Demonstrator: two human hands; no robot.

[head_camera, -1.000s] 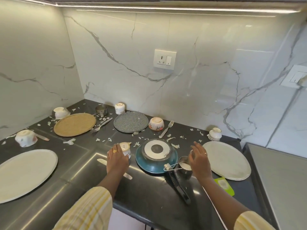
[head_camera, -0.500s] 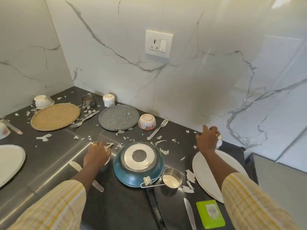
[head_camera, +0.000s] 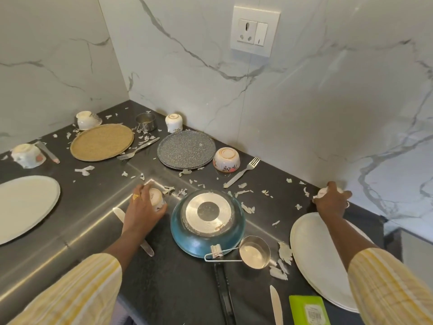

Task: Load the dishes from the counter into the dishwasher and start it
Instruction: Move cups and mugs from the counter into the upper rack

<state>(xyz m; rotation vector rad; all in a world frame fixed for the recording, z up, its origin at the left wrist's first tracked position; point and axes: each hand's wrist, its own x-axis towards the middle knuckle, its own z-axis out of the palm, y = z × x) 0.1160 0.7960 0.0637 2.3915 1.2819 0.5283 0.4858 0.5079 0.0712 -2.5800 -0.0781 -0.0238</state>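
Moved since a second ago: right hand (head_camera: 331, 202) off the steel cup (head_camera: 255, 252), out to a white cup (head_camera: 324, 191) by the wall; left hand (head_camera: 143, 211) kept on its small cup (head_camera: 155, 200).

Left fingers clamped round that small cup, on the counter (head_camera: 178, 287); right fingers curled over the white cup, grip not clear; upturned pan (head_camera: 208, 221) between the hands; white plate (head_camera: 318, 261) just behind right fingers; knife (head_camera: 132, 228) under left wrist.
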